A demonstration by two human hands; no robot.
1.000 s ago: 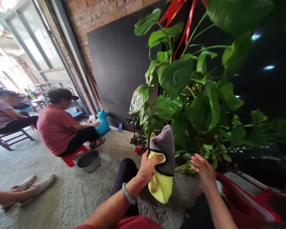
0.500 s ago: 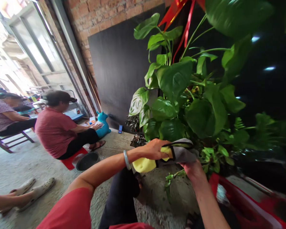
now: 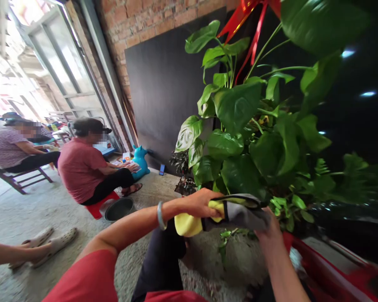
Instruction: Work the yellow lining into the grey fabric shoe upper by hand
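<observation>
A grey and yellow cloth (image 3: 244,213) with black edging is stretched between my two hands, in front of a big leafy plant (image 3: 239,105). My left hand (image 3: 204,203), below a pale bangle on the wrist, is closed round its yellow part, and a yellow flap hangs down beside the fingers. My right hand (image 3: 269,224) grips the grey end at the right; the cloth hides most of those fingers. Small low leaves (image 3: 228,241) show beneath the cloth, close to the concrete floor.
A person in a red shirt (image 3: 82,163) sits on a red stool to the left, with a dark basin (image 3: 119,209) beside it. Beyond are a blue animal figure (image 3: 140,161) and a phone (image 3: 161,169). A red-edged object (image 3: 324,268) lies at the right. Someone's feet in clogs (image 3: 55,247) reach in at left.
My right hand has moved a little right and down, drawing the grey part of the cloth out wider. My left hand keeps its hold. The view has shifted slightly left.
</observation>
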